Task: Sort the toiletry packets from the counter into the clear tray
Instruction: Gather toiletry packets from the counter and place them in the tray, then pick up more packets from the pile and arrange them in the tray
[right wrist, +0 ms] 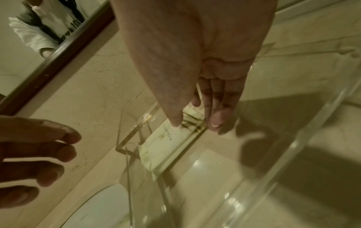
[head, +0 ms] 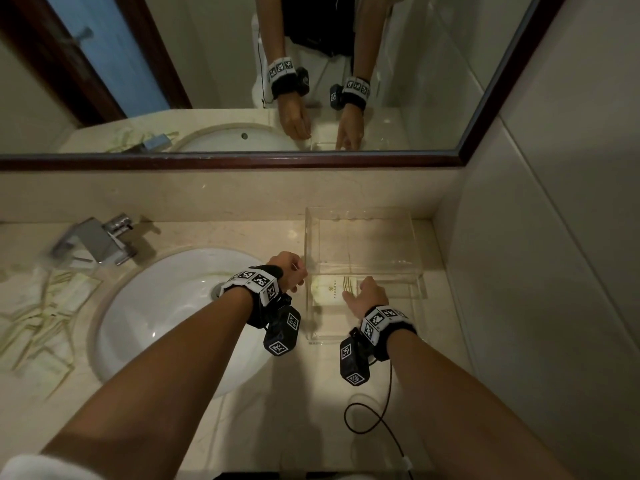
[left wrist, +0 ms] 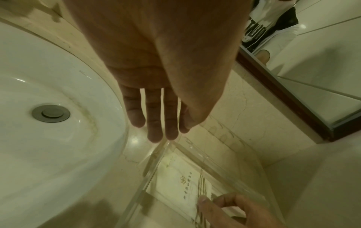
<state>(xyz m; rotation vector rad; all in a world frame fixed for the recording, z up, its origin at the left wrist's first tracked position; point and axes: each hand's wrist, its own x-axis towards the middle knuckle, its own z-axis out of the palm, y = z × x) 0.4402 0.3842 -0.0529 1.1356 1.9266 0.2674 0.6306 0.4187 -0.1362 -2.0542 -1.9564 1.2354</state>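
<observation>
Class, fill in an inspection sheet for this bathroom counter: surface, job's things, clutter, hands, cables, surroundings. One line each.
Surface: beige marble counter with a white sink set in it.
Job's things: clear tray at the right of the sink, one packet lying flat inside; a heap of packets left of the sink.
Clutter: nothing seen.
Hands: left hand open beside the tray's left wall, holding nothing; right hand inside the tray, fingers on the packet.
Cables: black cable hanging from the right wrist, looped above the counter's front.
Surroundings: tap, mirror, tiled wall at the right.
</observation>
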